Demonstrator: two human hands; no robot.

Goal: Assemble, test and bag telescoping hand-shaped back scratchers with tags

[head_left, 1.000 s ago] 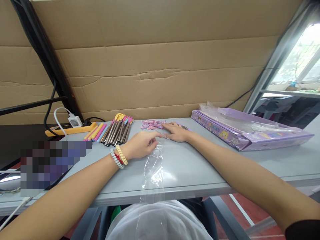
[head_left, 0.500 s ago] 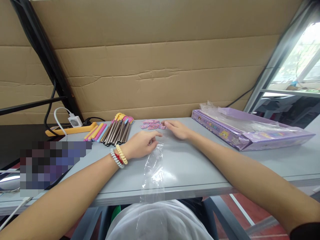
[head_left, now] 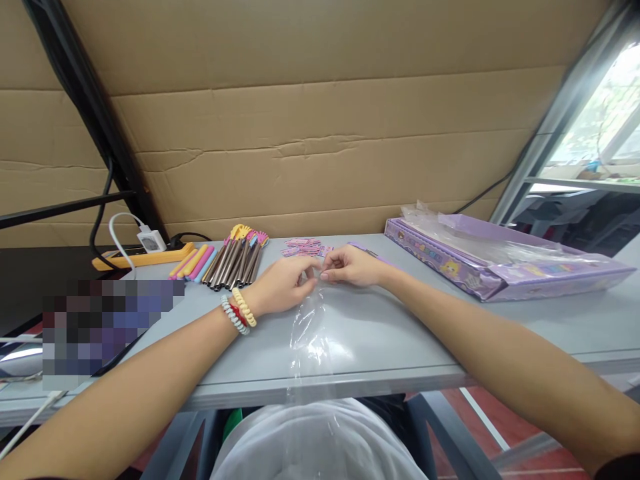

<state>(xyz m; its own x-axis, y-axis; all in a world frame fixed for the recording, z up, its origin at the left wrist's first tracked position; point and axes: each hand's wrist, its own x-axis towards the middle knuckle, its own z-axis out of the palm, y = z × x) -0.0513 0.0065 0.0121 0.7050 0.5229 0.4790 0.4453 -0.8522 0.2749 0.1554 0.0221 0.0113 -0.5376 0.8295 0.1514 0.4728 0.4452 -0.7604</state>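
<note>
A long clear plastic sleeve (head_left: pixel 310 333) runs from between my hands over the table's front edge. My left hand (head_left: pixel 287 285), with coiled bands on its wrist, is closed on the sleeve's upper end. My right hand (head_left: pixel 353 267) is closed beside it, thumb and forefinger pinched at the same end of the film. A thin purple strip (head_left: pixel 369 251) lies on the table just behind my right hand. Small pink patterned pieces (head_left: pixel 303 247) lie in a pile behind my fingers.
Metallic sticks with colourful tops (head_left: pixel 235 260) and pastel tubes (head_left: pixel 193 262) lie at the left, near a yellow power strip (head_left: pixel 145 259). A purple box (head_left: pixel 450 263) with plastic wrap stands at the right. Cardboard (head_left: pixel 320 153) forms the back wall.
My right hand has moved from the pink pieces toward my left hand, and its fingers have closed at the sleeve's end. The purple strip behind it has come into view.
</note>
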